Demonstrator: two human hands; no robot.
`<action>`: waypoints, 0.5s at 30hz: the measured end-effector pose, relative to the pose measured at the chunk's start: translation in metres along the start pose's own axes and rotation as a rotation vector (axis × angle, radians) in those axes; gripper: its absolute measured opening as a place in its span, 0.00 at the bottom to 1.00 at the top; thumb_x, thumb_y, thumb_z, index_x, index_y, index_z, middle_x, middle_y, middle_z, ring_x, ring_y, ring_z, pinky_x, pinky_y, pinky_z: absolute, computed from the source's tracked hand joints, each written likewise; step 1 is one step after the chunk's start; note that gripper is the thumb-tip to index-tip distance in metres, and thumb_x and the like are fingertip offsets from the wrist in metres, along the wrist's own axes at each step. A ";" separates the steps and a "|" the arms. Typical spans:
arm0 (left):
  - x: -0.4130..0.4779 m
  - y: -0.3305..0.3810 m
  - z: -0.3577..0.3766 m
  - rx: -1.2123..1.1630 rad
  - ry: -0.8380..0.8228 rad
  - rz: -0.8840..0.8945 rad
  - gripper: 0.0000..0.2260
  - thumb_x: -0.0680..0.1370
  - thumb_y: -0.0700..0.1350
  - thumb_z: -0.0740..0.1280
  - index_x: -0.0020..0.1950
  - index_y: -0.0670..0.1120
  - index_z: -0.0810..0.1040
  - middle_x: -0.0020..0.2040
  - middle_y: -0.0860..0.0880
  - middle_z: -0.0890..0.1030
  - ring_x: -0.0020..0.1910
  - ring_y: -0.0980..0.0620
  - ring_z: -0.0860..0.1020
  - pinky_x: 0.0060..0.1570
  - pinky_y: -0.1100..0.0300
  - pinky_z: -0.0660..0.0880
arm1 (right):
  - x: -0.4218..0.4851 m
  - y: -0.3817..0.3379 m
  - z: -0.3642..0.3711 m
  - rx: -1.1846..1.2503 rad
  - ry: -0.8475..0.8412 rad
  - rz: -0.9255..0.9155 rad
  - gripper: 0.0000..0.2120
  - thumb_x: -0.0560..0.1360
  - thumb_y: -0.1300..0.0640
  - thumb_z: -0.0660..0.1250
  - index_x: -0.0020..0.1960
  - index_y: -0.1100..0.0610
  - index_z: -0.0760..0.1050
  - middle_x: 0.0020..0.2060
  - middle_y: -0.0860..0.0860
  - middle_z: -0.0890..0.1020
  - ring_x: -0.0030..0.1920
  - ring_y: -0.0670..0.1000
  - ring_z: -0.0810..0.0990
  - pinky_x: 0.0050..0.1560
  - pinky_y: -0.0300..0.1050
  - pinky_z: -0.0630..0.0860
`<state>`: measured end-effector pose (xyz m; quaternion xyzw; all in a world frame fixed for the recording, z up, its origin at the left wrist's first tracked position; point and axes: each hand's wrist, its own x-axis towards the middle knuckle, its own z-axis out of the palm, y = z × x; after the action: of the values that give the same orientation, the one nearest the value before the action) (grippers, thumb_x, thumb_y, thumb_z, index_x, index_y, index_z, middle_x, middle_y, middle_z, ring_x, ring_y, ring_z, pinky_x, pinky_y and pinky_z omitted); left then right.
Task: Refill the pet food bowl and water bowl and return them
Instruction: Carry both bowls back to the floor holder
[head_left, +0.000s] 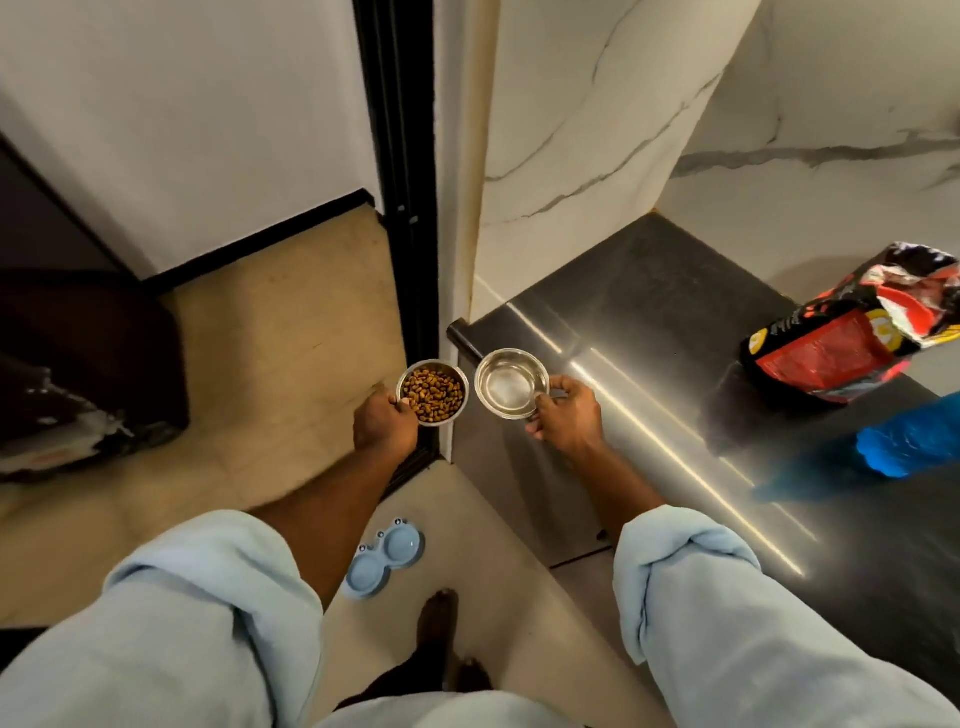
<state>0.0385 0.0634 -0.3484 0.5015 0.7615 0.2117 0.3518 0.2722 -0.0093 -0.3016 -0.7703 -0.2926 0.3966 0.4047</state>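
Observation:
My left hand (385, 427) grips the rim of a steel food bowl (433, 393) filled with brown kibble, held in the air over the floor beside the counter's corner. My right hand (563, 415) grips the rim of a second steel bowl (512, 383) with clear water in it, held over the counter's left end. The two bowls are side by side, almost touching. On the floor below, near my foot, lies a light blue double bowl stand (384, 557) with both of its rings vacant.
A dark polished counter (649, 322) runs to the right, with a red and black pet food bag (852, 332) and a blue plastic thing (904, 447) on it. A black door frame (410, 208) stands ahead. A dark bag (78, 374) sits on the floor at left.

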 end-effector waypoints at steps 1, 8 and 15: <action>-0.006 -0.011 -0.007 -0.012 0.019 -0.017 0.08 0.80 0.44 0.66 0.49 0.42 0.83 0.49 0.38 0.86 0.47 0.36 0.85 0.47 0.50 0.82 | -0.003 0.002 0.008 -0.010 -0.022 -0.016 0.08 0.83 0.65 0.66 0.61 0.61 0.77 0.42 0.64 0.86 0.26 0.51 0.82 0.27 0.44 0.81; -0.036 -0.082 -0.040 -0.043 0.107 -0.140 0.07 0.81 0.43 0.66 0.50 0.42 0.83 0.50 0.39 0.85 0.49 0.36 0.83 0.49 0.50 0.81 | -0.031 0.023 0.052 -0.101 -0.171 -0.071 0.11 0.80 0.63 0.68 0.62 0.59 0.78 0.43 0.61 0.86 0.28 0.51 0.85 0.29 0.42 0.80; -0.050 -0.152 -0.060 -0.074 0.160 -0.279 0.07 0.80 0.43 0.67 0.50 0.43 0.84 0.52 0.39 0.86 0.53 0.36 0.83 0.50 0.51 0.79 | -0.054 0.051 0.106 -0.137 -0.265 -0.063 0.09 0.79 0.64 0.66 0.59 0.58 0.78 0.37 0.62 0.85 0.25 0.50 0.81 0.26 0.43 0.78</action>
<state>-0.0877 -0.0426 -0.3952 0.3591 0.8410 0.2283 0.3342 0.1607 -0.0351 -0.3629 -0.7274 -0.3940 0.4609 0.3212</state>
